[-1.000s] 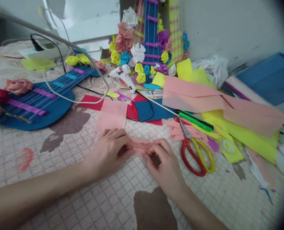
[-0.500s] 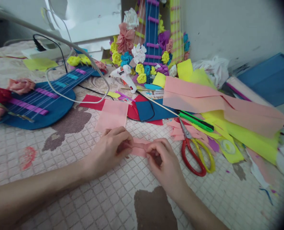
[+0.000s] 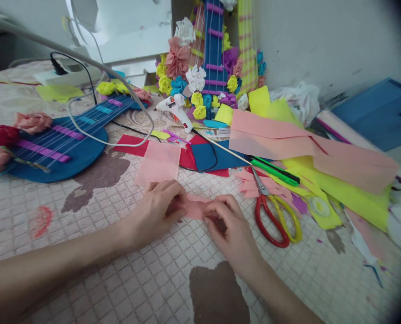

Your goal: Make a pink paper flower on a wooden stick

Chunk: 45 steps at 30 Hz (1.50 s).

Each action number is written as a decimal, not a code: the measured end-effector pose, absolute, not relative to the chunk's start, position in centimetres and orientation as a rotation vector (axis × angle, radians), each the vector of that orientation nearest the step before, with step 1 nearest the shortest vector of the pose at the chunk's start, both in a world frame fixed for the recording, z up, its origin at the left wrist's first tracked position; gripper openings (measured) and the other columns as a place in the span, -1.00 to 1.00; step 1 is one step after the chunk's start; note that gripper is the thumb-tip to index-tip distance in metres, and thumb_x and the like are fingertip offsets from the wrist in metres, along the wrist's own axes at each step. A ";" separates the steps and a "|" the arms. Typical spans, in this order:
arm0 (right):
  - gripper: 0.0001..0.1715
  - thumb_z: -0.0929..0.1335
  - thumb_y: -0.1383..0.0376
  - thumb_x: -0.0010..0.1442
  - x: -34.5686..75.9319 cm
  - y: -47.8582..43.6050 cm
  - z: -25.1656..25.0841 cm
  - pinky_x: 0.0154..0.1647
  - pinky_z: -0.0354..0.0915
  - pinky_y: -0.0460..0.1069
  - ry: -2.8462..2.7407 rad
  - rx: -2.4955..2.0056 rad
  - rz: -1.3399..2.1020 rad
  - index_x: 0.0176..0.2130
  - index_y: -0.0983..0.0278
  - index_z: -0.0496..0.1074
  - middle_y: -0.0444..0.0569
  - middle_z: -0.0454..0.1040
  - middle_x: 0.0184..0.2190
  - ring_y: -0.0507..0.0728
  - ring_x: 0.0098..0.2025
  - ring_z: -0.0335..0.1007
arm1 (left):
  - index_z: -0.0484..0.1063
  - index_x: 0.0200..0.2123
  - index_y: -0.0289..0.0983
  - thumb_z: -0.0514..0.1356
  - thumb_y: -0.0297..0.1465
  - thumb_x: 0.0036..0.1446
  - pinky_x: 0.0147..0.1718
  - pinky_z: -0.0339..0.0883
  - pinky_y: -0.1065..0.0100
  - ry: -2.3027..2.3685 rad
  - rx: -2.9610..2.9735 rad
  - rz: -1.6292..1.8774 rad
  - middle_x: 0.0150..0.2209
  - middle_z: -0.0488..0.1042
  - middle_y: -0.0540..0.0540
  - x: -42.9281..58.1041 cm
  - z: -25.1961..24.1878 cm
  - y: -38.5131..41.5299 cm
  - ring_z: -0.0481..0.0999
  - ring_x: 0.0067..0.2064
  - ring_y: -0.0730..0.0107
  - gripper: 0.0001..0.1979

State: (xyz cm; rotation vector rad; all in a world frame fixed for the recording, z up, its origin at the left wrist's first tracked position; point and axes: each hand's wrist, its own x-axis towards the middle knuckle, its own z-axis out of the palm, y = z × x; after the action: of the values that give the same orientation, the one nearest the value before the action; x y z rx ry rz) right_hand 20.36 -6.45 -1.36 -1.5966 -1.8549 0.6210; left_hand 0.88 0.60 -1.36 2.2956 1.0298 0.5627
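Between my hands a small piece of pink crepe paper (image 3: 195,208) is held just over the patterned tablecloth, its near edge partly folded. My left hand (image 3: 160,202) pinches its left end, the fingertips partly hidden behind the curled hand. My right hand (image 3: 229,227) pinches the right end between thumb and fingers. Just beyond my left hand lies a flat pink paper square (image 3: 160,161), overlapping red paper (image 3: 130,143). To the right of my right hand rest scissors (image 3: 271,220) with one red and one yellow handle loop.
A white glue gun (image 3: 177,110) lies behind the papers, its cord running forward. At left is a blue toy guitar (image 3: 82,150) with paper roses. A green cutter (image 3: 276,172), a long pink sheet (image 3: 349,155) and scraps crowd the right. Flower-decorated guitars (image 3: 215,49) stand at the back.
The fold along the pink piece looks looser and more of its surface shows between my hands. Both hands stay nearly in place; the view has shifted slightly.
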 end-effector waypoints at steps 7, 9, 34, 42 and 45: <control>-0.58 0.25 0.50 0.12 20.5 -6.4 -1.4 -0.17 0.33 0.07 -1.930 -1.586 0.595 -0.06 0.15 0.32 -0.01 0.25 -0.17 0.12 -0.16 0.30 | 0.37 -0.14 -0.18 0.08 -0.52 0.16 -0.08 0.18 0.15 0.962 2.329 0.515 -0.19 0.36 -0.05 0.6 -1.3 0.6 0.36 -0.10 0.28 -0.78; -0.64 0.26 0.49 0.12 20.5 -6.4 -1.4 -0.17 0.34 0.06 -1.940 -1.585 0.589 -0.10 0.16 0.34 -0.01 0.24 -0.18 0.12 -0.16 0.29 | 0.40 -0.18 -0.18 0.09 -0.49 0.17 -0.09 0.18 0.15 0.964 2.330 0.501 -0.21 0.36 -0.05 0.7 -1.2 0.7 0.37 -0.12 0.29 -0.82; -0.87 0.25 0.46 0.14 20.1 -6.3 -1.7 -0.30 0.31 -0.01 -1.808 -1.585 0.544 -0.38 0.23 0.29 -0.06 0.24 -0.31 0.06 -0.28 0.28 | 0.35 -0.36 -0.28 0.18 -0.45 0.08 -0.19 0.22 0.23 0.987 2.288 0.528 -0.32 0.39 -0.02 0.7 -1.1 1.0 0.39 -0.29 0.37 -0.96; -0.89 0.28 0.44 0.11 20.5 -6.5 -1.6 -0.29 0.33 -0.01 -1.821 -1.570 0.539 -0.36 0.23 0.27 -0.07 0.23 -0.30 0.06 -0.30 0.30 | 0.37 -0.37 -0.28 0.18 -0.45 0.09 -0.17 0.20 0.23 0.965 2.294 0.516 -0.31 0.37 -0.03 0.7 -1.1 1.0 0.39 -0.28 0.37 -0.98; -0.88 0.28 0.46 0.12 20.4 -6.5 -1.6 -0.27 0.33 -0.01 -1.832 -1.585 0.545 -0.37 0.23 0.26 -0.06 0.23 -0.29 0.07 -0.27 0.31 | 0.38 -0.38 -0.28 0.17 -0.46 0.10 -0.16 0.19 0.22 0.952 2.292 0.510 -0.30 0.36 -0.03 0.7 -1.0 0.9 0.38 -0.26 0.36 -0.98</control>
State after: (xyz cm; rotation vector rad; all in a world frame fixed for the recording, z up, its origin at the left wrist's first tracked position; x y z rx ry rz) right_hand 20.39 -6.54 -1.60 -1.5845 -1.8323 0.5446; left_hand 0.72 0.92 -0.99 2.2924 0.9520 0.5100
